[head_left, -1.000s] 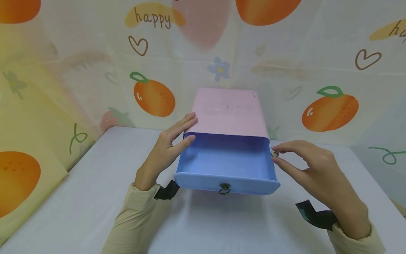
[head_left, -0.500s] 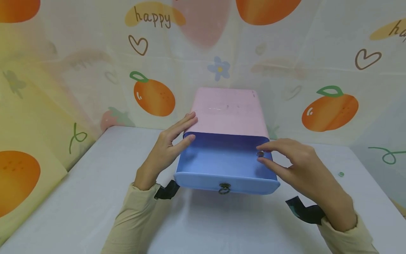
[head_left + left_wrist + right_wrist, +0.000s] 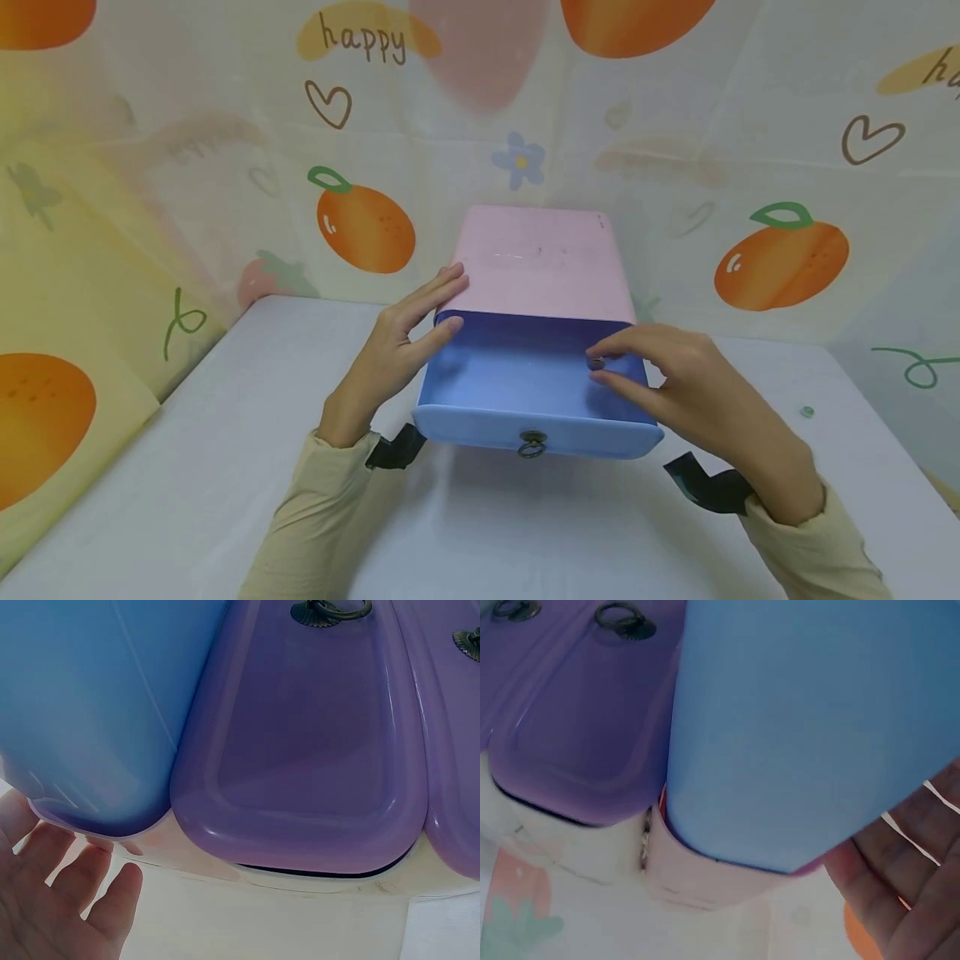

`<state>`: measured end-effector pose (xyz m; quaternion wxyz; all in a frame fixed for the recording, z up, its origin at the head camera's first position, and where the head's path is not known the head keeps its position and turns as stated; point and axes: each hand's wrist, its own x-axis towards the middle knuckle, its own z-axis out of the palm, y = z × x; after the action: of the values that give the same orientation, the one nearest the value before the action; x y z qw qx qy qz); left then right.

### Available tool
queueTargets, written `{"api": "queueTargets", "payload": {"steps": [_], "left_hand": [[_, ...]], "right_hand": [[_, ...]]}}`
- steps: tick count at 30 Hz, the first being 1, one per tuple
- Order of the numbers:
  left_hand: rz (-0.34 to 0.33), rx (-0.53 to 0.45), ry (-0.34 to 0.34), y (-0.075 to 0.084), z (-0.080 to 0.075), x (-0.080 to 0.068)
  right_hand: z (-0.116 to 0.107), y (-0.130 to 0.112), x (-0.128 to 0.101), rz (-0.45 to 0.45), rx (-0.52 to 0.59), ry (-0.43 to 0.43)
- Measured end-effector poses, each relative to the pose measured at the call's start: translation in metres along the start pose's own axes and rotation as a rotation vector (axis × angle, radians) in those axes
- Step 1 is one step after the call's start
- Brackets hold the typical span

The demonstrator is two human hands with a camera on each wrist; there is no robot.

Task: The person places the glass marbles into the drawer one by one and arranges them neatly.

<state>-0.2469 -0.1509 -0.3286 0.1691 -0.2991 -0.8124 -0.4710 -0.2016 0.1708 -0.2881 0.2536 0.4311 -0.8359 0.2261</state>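
A pink cabinet (image 3: 542,262) stands at the back of the white table, its top blue drawer (image 3: 517,383) pulled out towards me, with a ring handle (image 3: 532,443) on its front. My left hand (image 3: 397,342) rests with straight fingers against the cabinet's left side, where the drawer comes out. My right hand (image 3: 596,364) pinches a small round metal piece (image 3: 597,363) between thumb and forefinger, just above the inside of the drawer near its right wall. From below, the wrist views show the blue drawer (image 3: 82,705) and a shut purple drawer (image 3: 307,750) beside it.
The white table (image 3: 187,483) is walled in by a cloth backdrop (image 3: 360,225) printed with oranges. A tiny green bead (image 3: 807,412) lies on the table to the right. The right wrist view shows the purple drawer's ring handle (image 3: 626,621).
My right hand has carried the small metal piece leftwards, from outside the drawer's right wall to over its inside. The left hand and cabinet have not moved.
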Motion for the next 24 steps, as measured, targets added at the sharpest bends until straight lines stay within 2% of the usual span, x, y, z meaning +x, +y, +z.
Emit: {"api": "queueTargets", "payload": {"steps": [10,24], "left_hand": [[0.009,-0.005,0.001,-0.001,-0.001,0.001],[-0.001,-0.006,0.001,-0.001,-0.001,0.000]], "right_hand": [[0.007,0.004,0.009,0.003,0.027,-0.066],[0.009,0.000,0.021,0.149,0.003,-0.214]]}}
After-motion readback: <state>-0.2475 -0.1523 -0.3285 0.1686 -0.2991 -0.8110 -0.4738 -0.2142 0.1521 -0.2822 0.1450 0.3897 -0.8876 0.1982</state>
